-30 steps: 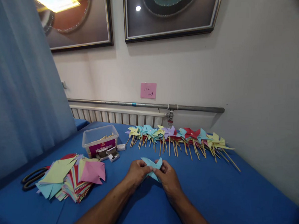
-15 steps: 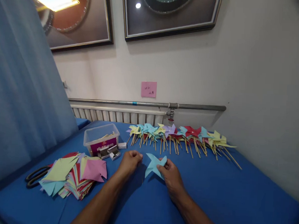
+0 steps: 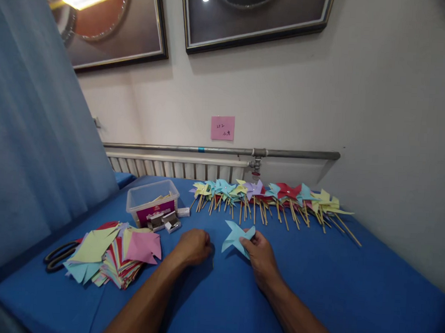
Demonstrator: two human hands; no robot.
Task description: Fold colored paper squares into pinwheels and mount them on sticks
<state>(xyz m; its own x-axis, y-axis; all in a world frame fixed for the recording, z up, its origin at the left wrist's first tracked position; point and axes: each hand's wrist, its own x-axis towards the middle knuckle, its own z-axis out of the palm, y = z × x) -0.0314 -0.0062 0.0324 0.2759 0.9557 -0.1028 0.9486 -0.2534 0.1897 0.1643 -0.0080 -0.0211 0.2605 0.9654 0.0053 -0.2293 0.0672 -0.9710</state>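
My right hand (image 3: 261, 255) pinches a light blue folded paper pinwheel (image 3: 235, 237) just above the blue table (image 3: 350, 292). A hand's width to its left, my left hand (image 3: 193, 246) rests on the cloth with its fingers curled in; whether something small sits between them is not visible. A row of finished pinwheels on wooden sticks (image 3: 273, 199) lies along the far side of the table, beyond both hands.
A stack of cut coloured paper squares (image 3: 113, 252) lies at the left, with black scissors (image 3: 59, 256) beside it. A clear plastic tub (image 3: 152, 202) and small pin boxes (image 3: 169, 223) sit behind my left hand. A radiator and pipe (image 3: 223, 150) line the wall.
Both hands held the blue pinwheel together a second ago. My left hand has let go and moved left and down to the table. The right hand keeps the pinwheel, shifted slightly right.
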